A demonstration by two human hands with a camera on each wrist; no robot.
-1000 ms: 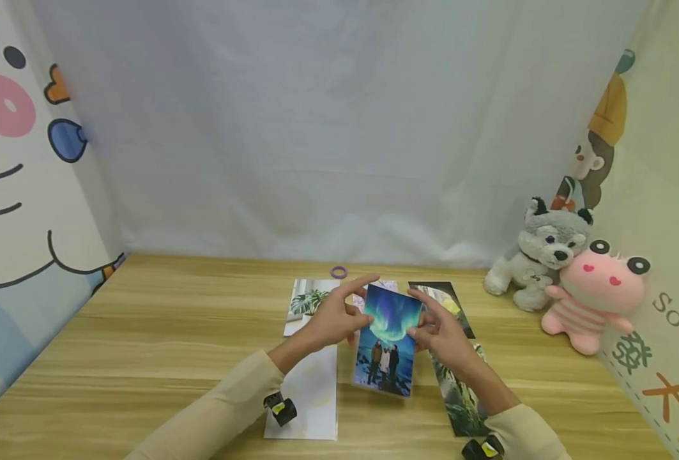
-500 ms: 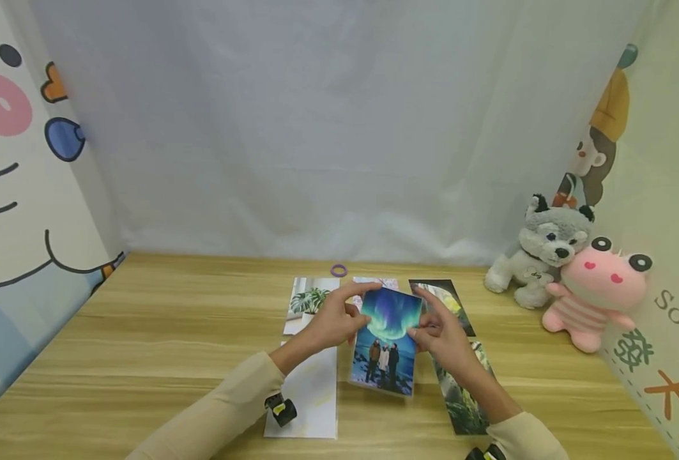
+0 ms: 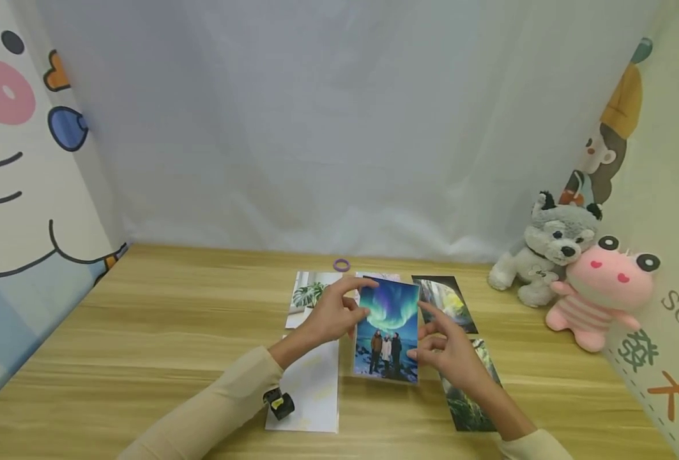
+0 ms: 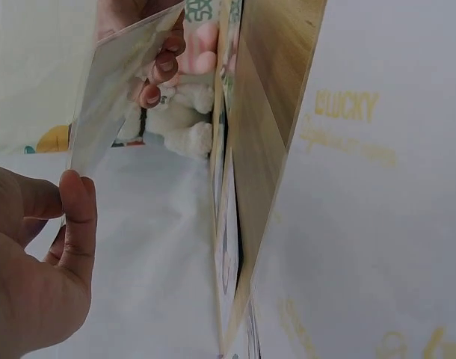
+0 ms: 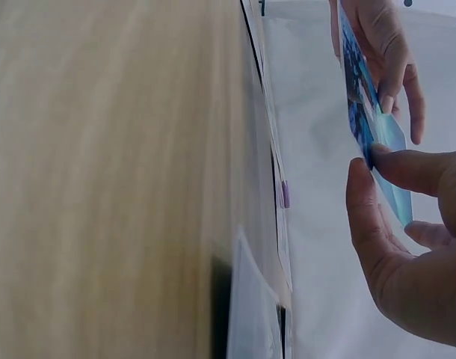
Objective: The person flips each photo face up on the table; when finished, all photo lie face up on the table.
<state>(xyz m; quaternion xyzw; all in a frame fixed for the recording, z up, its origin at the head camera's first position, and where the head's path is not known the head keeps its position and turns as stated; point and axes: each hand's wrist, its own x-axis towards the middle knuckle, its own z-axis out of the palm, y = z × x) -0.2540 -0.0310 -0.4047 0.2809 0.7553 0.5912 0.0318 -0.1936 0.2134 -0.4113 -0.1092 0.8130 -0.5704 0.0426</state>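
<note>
A photo print (image 3: 388, 322) with a blue-green aurora and three people is held above the table, tilted toward the head camera. My left hand (image 3: 332, 313) pinches its left edge near the top, with the index finger along the upper corner. My right hand (image 3: 451, 351) pinches the right edge lower down, thumb on the picture side. From the left wrist view, the pale back of the print (image 4: 108, 97) shows. Under and around the hands lie a plant photo (image 3: 309, 295), a white sheet (image 3: 316, 396) with faint yellow lettering, a dark-bordered photo (image 3: 445, 300) and a green foliage photo (image 3: 471, 399).
A purple ring (image 3: 342, 264) lies near the table's back edge. At the right sit a grey husky plush (image 3: 552, 249) and a pink frog plush (image 3: 600, 297). A pale curtain (image 3: 316, 128) hangs behind the wooden table (image 3: 172, 332). Another photo is mostly hidden behind the held print.
My right hand has slid down the print's right edge. The print has turned slightly and its lower edge has risen. The left hand keeps its pinch. The head view has shifted a little.
</note>
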